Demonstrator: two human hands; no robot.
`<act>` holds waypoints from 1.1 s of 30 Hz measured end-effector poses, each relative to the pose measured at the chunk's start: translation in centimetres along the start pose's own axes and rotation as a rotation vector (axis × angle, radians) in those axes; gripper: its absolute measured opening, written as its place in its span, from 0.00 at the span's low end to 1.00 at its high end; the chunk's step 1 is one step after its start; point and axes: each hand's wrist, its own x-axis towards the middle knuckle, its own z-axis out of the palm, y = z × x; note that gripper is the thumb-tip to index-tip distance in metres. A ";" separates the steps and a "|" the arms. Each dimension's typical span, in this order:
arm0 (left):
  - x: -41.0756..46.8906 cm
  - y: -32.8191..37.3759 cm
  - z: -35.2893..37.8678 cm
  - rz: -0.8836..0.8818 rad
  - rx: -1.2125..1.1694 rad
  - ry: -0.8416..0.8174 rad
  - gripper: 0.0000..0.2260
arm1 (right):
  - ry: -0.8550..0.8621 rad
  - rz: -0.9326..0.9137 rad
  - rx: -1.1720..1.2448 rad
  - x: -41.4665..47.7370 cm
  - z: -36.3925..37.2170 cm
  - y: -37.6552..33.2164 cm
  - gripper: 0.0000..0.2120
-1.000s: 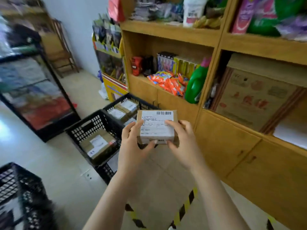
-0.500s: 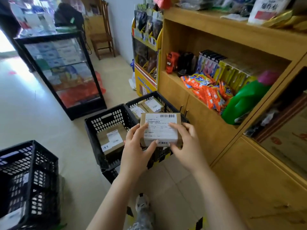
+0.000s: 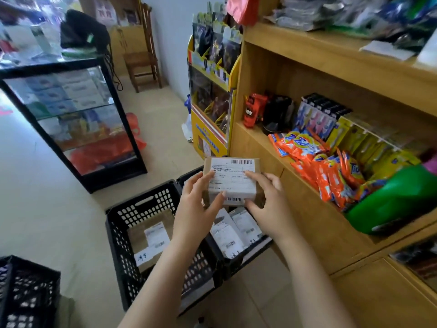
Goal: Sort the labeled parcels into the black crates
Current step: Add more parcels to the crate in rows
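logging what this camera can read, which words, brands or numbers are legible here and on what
"Tide": on the orange packets on the wooden shelf.
Label on the parcel held by the left hand and right hand: barcodes and print, too small to read.
Handwritten slip in the black crate: marks unreadable.
Yellow display stand: blue print blurred.
Red pack: white characters, unclear.

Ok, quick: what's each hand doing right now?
Left hand: holding the labeled parcel by its left side.
Right hand: holding the same parcel by its right side.
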 end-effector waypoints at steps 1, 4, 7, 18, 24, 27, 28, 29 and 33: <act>1.1 -0.3 0.1 -0.006 0.003 -0.003 0.23 | -0.003 0.008 0.003 1.1 0.3 0.3 0.27; 3.4 -1.3 0.8 -0.018 0.012 -0.009 0.22 | -0.012 0.022 0.015 3.7 0.8 1.4 0.28; 5.7 -2.0 1.8 -0.028 -0.051 0.032 0.20 | -0.001 0.002 0.035 6.1 0.9 2.2 0.27; 13.6 -2.1 10.0 -0.013 0.050 0.265 0.40 | 0.012 -0.198 0.150 17.4 -0.1 9.0 0.33; 17.1 -1.2 14.8 -0.047 0.117 0.388 0.37 | -0.072 -0.334 0.094 24.0 -2.1 12.5 0.36; 17.8 -1.2 16.1 -0.107 0.125 0.412 0.35 | -0.137 -0.361 0.116 25.8 -2.3 13.9 0.36; 17.8 -1.3 16.4 -0.125 0.132 0.417 0.35 | -0.172 -0.357 0.138 26.2 -2.2 14.4 0.36; 17.8 -1.6 16.7 -0.145 0.143 0.418 0.35 | -0.214 -0.347 0.155 26.5 -1.9 14.8 0.36; 17.0 -3.6 18.0 -0.256 0.139 0.408 0.33 | -0.351 -0.307 0.146 26.6 -0.3 17.1 0.34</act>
